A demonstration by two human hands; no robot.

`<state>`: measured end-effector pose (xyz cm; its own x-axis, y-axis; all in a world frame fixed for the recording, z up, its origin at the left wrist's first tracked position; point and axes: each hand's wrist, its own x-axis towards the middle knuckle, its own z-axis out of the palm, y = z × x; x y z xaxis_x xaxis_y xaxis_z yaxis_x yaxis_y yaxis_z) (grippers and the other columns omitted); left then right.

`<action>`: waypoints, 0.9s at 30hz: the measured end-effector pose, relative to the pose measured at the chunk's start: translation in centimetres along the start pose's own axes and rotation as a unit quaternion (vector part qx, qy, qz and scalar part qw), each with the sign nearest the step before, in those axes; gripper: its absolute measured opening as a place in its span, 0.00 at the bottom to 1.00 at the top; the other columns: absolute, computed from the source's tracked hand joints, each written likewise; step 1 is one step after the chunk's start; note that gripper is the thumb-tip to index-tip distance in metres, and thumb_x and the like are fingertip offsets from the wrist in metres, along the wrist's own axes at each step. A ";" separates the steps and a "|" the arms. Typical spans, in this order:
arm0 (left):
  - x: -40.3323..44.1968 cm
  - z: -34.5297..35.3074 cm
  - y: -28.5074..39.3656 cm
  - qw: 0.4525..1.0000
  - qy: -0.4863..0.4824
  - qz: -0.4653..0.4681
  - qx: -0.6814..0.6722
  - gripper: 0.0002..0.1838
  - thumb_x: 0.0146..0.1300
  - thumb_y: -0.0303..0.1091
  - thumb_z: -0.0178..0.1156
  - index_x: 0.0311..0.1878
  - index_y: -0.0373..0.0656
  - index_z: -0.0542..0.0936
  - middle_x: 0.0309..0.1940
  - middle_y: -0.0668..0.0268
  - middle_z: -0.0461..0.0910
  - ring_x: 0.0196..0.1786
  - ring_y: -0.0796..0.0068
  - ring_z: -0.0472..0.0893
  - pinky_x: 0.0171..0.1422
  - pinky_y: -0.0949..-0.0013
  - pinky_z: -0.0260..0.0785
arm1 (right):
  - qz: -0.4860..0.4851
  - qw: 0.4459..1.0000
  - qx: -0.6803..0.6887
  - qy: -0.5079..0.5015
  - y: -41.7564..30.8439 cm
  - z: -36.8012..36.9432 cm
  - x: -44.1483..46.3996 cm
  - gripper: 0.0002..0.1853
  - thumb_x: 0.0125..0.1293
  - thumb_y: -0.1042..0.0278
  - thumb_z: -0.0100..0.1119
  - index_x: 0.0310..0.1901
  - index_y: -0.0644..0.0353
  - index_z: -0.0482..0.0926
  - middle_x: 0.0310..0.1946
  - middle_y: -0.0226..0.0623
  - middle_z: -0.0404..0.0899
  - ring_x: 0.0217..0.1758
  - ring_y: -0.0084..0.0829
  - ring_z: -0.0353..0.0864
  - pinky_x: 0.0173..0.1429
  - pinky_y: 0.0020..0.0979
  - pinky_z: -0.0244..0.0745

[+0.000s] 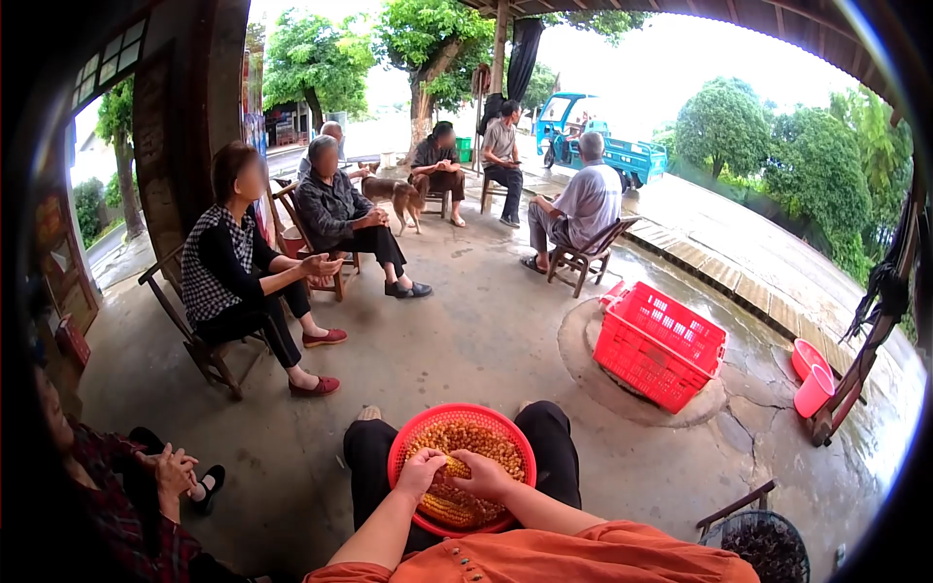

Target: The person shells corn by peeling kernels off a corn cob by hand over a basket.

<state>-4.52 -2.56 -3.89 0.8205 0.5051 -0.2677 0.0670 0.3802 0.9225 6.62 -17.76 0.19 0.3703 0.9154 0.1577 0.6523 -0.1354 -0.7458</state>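
Observation:
A round red basket [397, 457] rests on my lap between my knees, with yellow-orange corn kernels [491, 445] and what look like corn cobs [442, 505] in it. Over its middle, my left hand [422, 473] is closed on one end of a yellow corn cob [455, 467]. My right hand [480, 475] closes on the same cob from the other side, its fingers pressed against the kernels. The two hands almost touch, and parts of the cob are hidden under the fingers.
Stacked red crates [656, 345] stand on the floor ahead to the right. Several people sit on chairs ahead and at the left; a brown dog [397, 196] stands among them. Pink basins [814, 391] are at the right, a dark basket [763, 544] at the lower right.

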 end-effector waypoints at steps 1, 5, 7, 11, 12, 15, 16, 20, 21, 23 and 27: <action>0.1 -0.1 -0.1 1.000 0.000 0.000 0.000 0.03 0.68 0.32 0.59 0.43 0.48 0.78 0.34 0.73 0.79 0.29 0.83 0.77 0.34 0.77 0.72 | -0.005 1.000 -0.003 0.000 0.0 0.1 0.0 0.30 0.61 0.54 0.68 0.60 0.62 0.74 0.49 0.52 0.81 0.54 0.46 0.82 0.56 0.38 0.76; -0.1 -0.1 0.1 1.000 -0.002 -0.003 0.000 0.03 0.66 0.30 0.58 0.42 0.46 0.78 0.33 0.72 0.79 0.30 0.82 0.77 0.35 0.76 0.71 | -0.017 1.000 -0.009 -0.004 1.0 0.6 0.1 0.29 0.61 0.56 0.68 0.61 0.62 0.74 0.51 0.52 0.81 0.55 0.46 0.81 0.58 0.38 0.76; -0.1 -0.1 0.0 1.000 -0.001 -0.005 -0.004 0.04 0.65 0.29 0.58 0.41 0.46 0.78 0.32 0.71 0.79 0.31 0.81 0.77 0.36 0.76 0.71 | -0.040 0.999 -0.001 0.002 0.9 0.7 0.1 0.29 0.60 0.58 0.67 0.61 0.61 0.74 0.52 0.51 0.80 0.56 0.46 0.80 0.59 0.37 0.75; -0.2 0.0 0.2 1.000 0.012 0.015 0.008 0.05 0.63 0.27 0.56 0.41 0.44 0.79 0.32 0.71 0.78 0.35 0.82 0.75 0.41 0.77 0.69 | -0.022 1.000 -0.002 -0.005 0.7 0.6 0.0 0.28 0.60 0.61 0.67 0.61 0.62 0.73 0.53 0.51 0.79 0.58 0.45 0.79 0.61 0.37 0.74; -0.5 0.1 0.4 1.000 0.013 0.001 -0.002 0.06 0.62 0.26 0.55 0.40 0.44 0.79 0.32 0.71 0.78 0.36 0.82 0.75 0.42 0.77 0.68 | -0.018 1.000 0.000 -0.011 0.8 0.7 0.1 0.28 0.60 0.61 0.67 0.61 0.62 0.73 0.53 0.51 0.79 0.58 0.45 0.79 0.61 0.37 0.74; 1.1 -1.1 -1.9 0.999 0.009 0.031 0.026 0.06 0.64 0.28 0.54 0.41 0.42 0.80 0.32 0.70 0.78 0.36 0.81 0.75 0.41 0.76 0.68 | -0.042 0.999 -0.003 -0.002 1.8 1.0 0.2 0.29 0.60 0.61 0.67 0.61 0.62 0.73 0.56 0.50 0.78 0.60 0.45 0.77 0.63 0.37 0.72; 1.4 -1.0 -2.5 0.997 0.025 0.060 0.045 0.08 0.66 0.30 0.54 0.42 0.41 0.81 0.33 0.69 0.78 0.37 0.80 0.76 0.42 0.74 0.69 | -0.045 0.999 -0.003 -0.011 1.8 1.1 0.2 0.29 0.59 0.61 0.68 0.61 0.62 0.73 0.57 0.49 0.77 0.61 0.45 0.77 0.64 0.37 0.72; 0.4 -0.3 -1.1 0.997 0.015 0.055 0.057 0.08 0.62 0.27 0.53 0.41 0.43 0.80 0.33 0.72 0.76 0.37 0.81 0.72 0.43 0.76 0.66 | -0.039 0.999 -0.027 0.018 1.5 1.4 -0.1 0.32 0.58 0.58 0.70 0.61 0.61 0.72 0.56 0.50 0.77 0.60 0.46 0.77 0.64 0.38 0.72; -0.2 0.0 -0.2 0.995 0.015 0.058 0.074 0.08 0.61 0.27 0.53 0.41 0.43 0.80 0.32 0.72 0.75 0.37 0.81 0.71 0.43 0.76 0.65 | -0.034 0.999 -0.027 0.007 1.5 1.2 -0.1 0.31 0.58 0.60 0.68 0.61 0.61 0.73 0.58 0.50 0.76 0.62 0.47 0.76 0.66 0.38 0.71; 0.7 -0.3 -1.0 0.996 0.017 0.042 0.076 0.13 0.56 0.22 0.49 0.42 0.43 0.79 0.31 0.72 0.74 0.35 0.81 0.71 0.40 0.76 0.64 | -0.054 0.997 -0.044 0.019 1.7 1.2 0.1 0.30 0.58 0.59 0.69 0.60 0.61 0.73 0.55 0.50 0.77 0.59 0.49 0.77 0.62 0.39 0.74; -1.1 0.8 1.9 0.998 0.026 -0.053 -0.005 0.20 0.50 0.18 0.46 0.46 0.41 0.78 0.35 0.71 0.74 0.35 0.80 0.72 0.39 0.78 0.66 | 0.016 1.000 -0.016 0.012 0.1 0.5 0.4 0.31 0.58 0.57 0.71 0.60 0.63 0.73 0.53 0.51 0.79 0.58 0.46 0.79 0.61 0.37 0.73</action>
<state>-4.82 -2.97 -1.63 0.7781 0.5019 -0.3776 0.1451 0.4413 0.8855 6.51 -17.18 -0.16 0.4065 0.9012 0.1505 0.6606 -0.1761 -0.7298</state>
